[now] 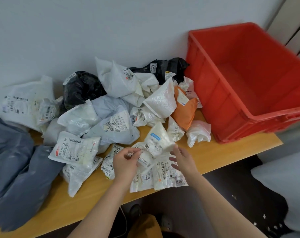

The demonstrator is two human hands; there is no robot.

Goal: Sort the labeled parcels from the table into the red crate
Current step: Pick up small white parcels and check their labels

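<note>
A heap of labeled plastic parcels covers the wooden table (231,152), mostly white, with two black ones (80,88) and an orange one (184,110). The red crate (245,107) stands at the table's right end; nothing shows inside it. At the front edge, my left hand (126,164) pinches the left side of a small white parcel with a blue label (156,143). My right hand (184,160) is beside that parcel's right edge, fingers spread and relaxed, over a flat white parcel with a barcode (164,174).
Large grey bags (13,169) lie over the table's left end. A white wall backs the table. Below the front edge are a dark floor and a yellow-brown garment (145,227). A white object (286,186) sits at the right.
</note>
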